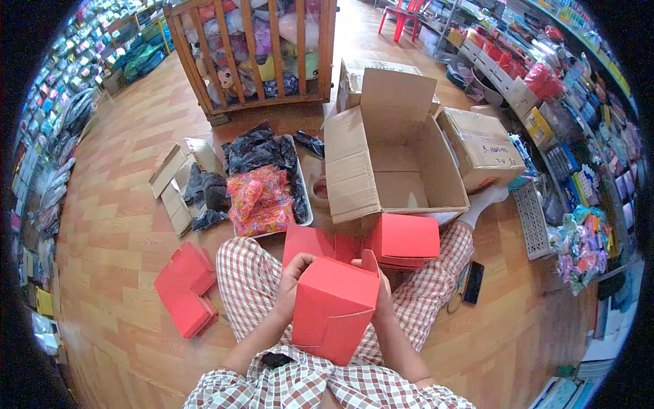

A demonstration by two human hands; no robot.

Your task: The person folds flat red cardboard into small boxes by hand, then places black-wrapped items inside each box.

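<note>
A red cardboard box [335, 300] is held up over my lap between both hands. My left hand [296, 276] wraps round its left far edge, fingers partly behind the box. My right hand [383, 290] grips the right side, by a raised flap; its fingertips are mostly hidden. Just beyond lie more red pieces: a folded red box [410, 237] by my right knee and an unfolded red sheet [306, 242] between my legs. On the floor to my left rests a pile of flat red box blanks [185, 290].
An open brown carton [395, 163] stands ahead, beside a closed carton [481, 146]. A white tray [308, 184] holds black bags and a bag of small wrapped items [260, 201]. Scissors [458, 293] and a phone [473, 283] lie to the right. A wooden crib [252, 61] stands behind.
</note>
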